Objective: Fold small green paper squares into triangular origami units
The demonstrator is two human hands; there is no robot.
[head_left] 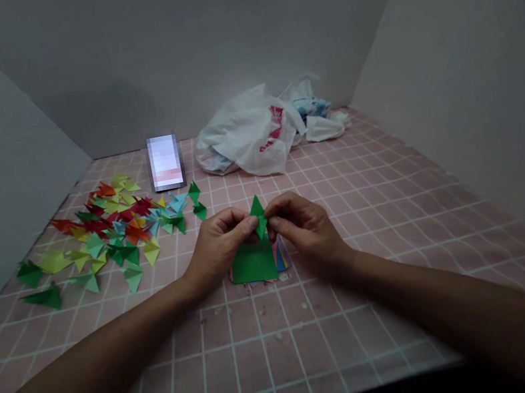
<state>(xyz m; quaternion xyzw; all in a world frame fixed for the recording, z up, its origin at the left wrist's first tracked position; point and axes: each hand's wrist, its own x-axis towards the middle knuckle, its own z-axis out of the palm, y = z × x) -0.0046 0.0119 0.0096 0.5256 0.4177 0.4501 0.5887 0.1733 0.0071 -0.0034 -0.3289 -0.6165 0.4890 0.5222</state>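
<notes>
A small green folded paper (258, 216), pointed at the top, is held upright between my two hands. My left hand (222, 241) pinches its left side between thumb and fingers. On the other side, the thumb and fingertips of my right hand (305, 223) close on its right edge. Just beneath lies a stack of square paper sheets (254, 264) with a green one uppermost; pink and blue edges stick out at its right. Folded paper cranes (122, 251) in green, yellow, red, orange and light blue are heaped to the left of my hands.
A phone with a lit, blurred screen (165, 163) stands behind the cranes. White plastic bags (246, 131) with red print sit at the back, beside a blue-and-white packet (310, 107). The pink checked tablecloth (423, 215) runs between grey walls on three sides.
</notes>
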